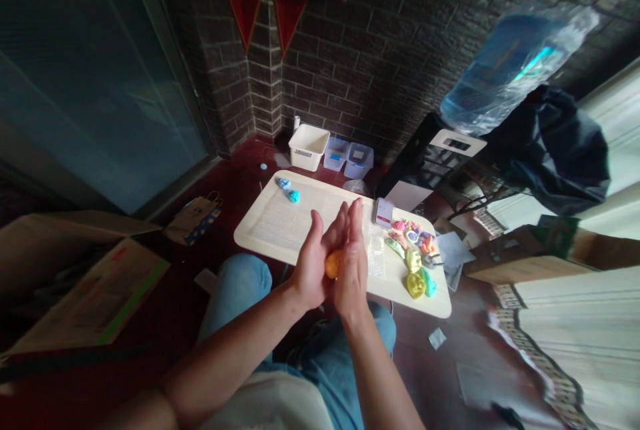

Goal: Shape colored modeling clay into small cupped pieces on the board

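Observation:
Between my two palms, above the near side of a cream table [245, 233], sits a ball of orange modelling clay [333, 265]. My left hand [313, 263] presses it from the left, thumb raised. My right hand [353, 263] lies against its other side with straight fingers, and the palms hide part of the ball. Small blue [284, 183] and teal clay pieces [294, 197] rest at the table's far left. Toward the right end are several colourful clay pieces [413, 237], with yellow [415, 285] and mint lumps [429, 281] nearer me.
A phone [384, 213] lies on the table's far edge. Behind it on the floor stand a white bin [309, 149] and clear bluish boxes [359, 160]. Cardboard boxes [100, 290] flank the left side. At the right, a wrapped water bottle [505, 70] tops a black dispenser.

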`<state>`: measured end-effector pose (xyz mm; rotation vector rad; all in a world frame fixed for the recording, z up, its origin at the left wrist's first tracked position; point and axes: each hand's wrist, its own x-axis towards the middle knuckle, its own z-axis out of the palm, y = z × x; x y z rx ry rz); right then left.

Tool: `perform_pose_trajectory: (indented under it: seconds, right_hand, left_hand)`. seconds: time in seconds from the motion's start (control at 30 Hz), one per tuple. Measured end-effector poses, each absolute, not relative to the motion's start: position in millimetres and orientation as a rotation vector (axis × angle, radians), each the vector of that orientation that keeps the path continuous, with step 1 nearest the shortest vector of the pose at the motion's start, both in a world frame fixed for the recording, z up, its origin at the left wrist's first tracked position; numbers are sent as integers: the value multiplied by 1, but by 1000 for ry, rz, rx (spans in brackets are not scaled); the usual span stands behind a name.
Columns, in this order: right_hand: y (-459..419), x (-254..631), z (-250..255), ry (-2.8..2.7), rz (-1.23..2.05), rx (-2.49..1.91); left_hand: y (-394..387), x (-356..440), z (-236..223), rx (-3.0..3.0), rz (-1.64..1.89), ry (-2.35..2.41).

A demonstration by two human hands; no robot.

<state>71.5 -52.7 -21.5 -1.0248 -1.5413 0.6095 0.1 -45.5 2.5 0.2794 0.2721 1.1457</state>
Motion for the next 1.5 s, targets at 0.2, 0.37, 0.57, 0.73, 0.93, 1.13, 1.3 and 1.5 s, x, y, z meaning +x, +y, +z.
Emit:
perform_pose_trajectory:
  seconds: [0.2,0.37,0.57,0.73,0.93,1.13,1.3,1.5]
  right_hand:
    - [-66,63,0,-1647,391,-1088]
    - [-47,72,5,-1487,636,-1218]
    - [-54,65,-8,-1448,707,-1226]
    - [-58,65,-7,-1249,850,-1123]
    - [-47,71,-11,-1291,872,-997]
    - [-48,66,-15,-1268,887,-931]
    - [-60,69,-18,-1618,708,-983]
    - [-65,56,-7,-1806,442,-1102]
  left_hand:
    - [-43,6,-9,543,1200,364]
    - [-50,10,-13,745,1251,412]
    - [-49,0,-13,725,1242,271]
    - [-48,-12,-12,506,1177,211]
    - [-43,-8,-10,274,1223,259]
    - [-36,-12,-15,316,1309,334]
    - [-31,-22,-13,245,1223,286]
    - [-40,-3,-29,296,1131,206]
